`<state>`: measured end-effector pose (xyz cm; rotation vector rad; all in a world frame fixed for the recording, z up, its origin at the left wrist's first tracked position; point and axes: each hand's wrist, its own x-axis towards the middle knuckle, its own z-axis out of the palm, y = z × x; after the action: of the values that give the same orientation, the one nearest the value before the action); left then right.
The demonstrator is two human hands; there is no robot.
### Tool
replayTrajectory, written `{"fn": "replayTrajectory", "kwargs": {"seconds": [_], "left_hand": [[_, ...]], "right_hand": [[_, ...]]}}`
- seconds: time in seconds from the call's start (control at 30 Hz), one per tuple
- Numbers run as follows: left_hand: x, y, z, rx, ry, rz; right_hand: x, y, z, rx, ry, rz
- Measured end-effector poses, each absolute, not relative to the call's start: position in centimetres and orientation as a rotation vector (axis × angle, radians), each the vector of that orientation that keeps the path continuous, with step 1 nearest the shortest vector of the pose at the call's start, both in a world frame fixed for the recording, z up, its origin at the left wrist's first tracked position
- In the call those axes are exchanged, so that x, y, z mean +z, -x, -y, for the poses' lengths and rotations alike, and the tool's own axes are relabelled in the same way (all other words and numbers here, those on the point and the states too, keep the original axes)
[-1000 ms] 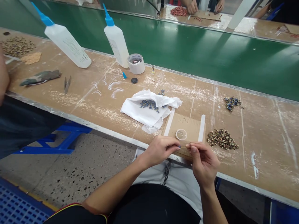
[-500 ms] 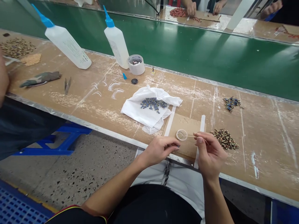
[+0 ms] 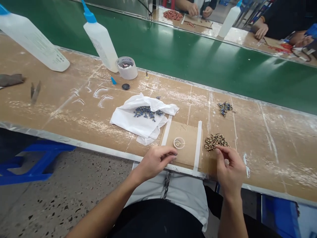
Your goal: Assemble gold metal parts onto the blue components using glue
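My left hand (image 3: 155,161) rests at the near edge of a cardboard pad (image 3: 188,155), thumb and forefinger pinched on a tiny dark piece. On the pad stands a small clear dish (image 3: 178,143) with a thin stick lying across its rim. My right hand (image 3: 229,165) is to the right of the pad. Its fingers are loosely bent and apart, and their tips touch the near edge of a pile of gold-and-dark beads (image 3: 215,140). A white cloth (image 3: 138,120) left of the pad holds several small blue pieces (image 3: 146,112).
A small heap of blue parts (image 3: 225,107) lies behind the bead pile. Two glue bottles (image 3: 100,38) (image 3: 32,43), a tape roll (image 3: 127,67), a black button (image 3: 125,86) and tweezers (image 3: 34,92) sit at the back left. A green conveyor belt (image 3: 198,62) runs behind the bench, with other people's hands beyond it.
My right hand has let go of the thin stick, which now lies in the dish, and has moved right to the bead pile. The left hand keeps its pinch. The view has shifted right.
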<state>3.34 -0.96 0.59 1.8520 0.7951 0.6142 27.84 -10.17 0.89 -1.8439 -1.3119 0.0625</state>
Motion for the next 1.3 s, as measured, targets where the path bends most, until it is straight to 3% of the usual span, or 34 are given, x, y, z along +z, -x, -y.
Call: {"fn": "replayTrajectory", "kwargs": {"seconds": [0.23,0.67,0.93,1.3], "left_hand": [[0.5,-3.4,1.1,0.622,-1.887,-0.791],[1.4,-3.3,1.6,0.652,-1.859,-0.803],[2.8,-4.3,2.8,0.842,-1.919,-0.752],[3.3,-4.7,3.1,0.847,-2.027,-0.763]], "right_hand": [[-0.6,-29.0,11.3,0.144,1.963,1.548],[0.5,-29.5,11.7,0.222,2.066,1.371],[2.3,-23.2,12.0,0.728,1.597,0.935],[3.1,-20.3,11.3,0.947,1.457,0.887]]}}
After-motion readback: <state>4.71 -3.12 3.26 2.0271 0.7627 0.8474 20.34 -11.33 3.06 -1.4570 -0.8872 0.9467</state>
